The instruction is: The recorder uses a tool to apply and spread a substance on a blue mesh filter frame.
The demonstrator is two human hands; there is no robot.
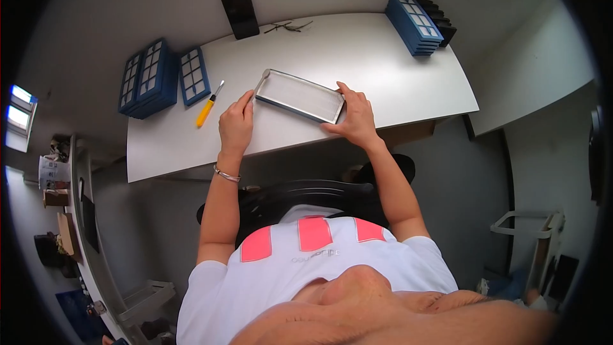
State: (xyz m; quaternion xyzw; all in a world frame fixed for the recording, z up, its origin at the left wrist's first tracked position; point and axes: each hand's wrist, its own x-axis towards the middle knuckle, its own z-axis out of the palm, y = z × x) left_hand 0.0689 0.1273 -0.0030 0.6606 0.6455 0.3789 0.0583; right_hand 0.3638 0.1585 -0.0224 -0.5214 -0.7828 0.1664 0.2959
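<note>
A rectangular filter with white pleats [301,97] lies at a slant on the white table, its pleated face up and a dark blue side showing. My left hand [238,122] grips a thin metal tool [262,80], whose rounded tip rests at the filter's left end; the tool's kind is unclear. Around the filter's right end, my right hand [355,116] holds it between thumb and fingers. To the left of my left hand lies a screwdriver with a yellow handle [205,111]. A single blue-framed filter [194,76] is beyond it.
Stacks of blue-framed filters [152,76] stand at the table's left edge. Another stack [417,24] is at the far right, beside black parts [438,21]. A black phone [240,13] and thin dark strips [289,27] are at the back edge.
</note>
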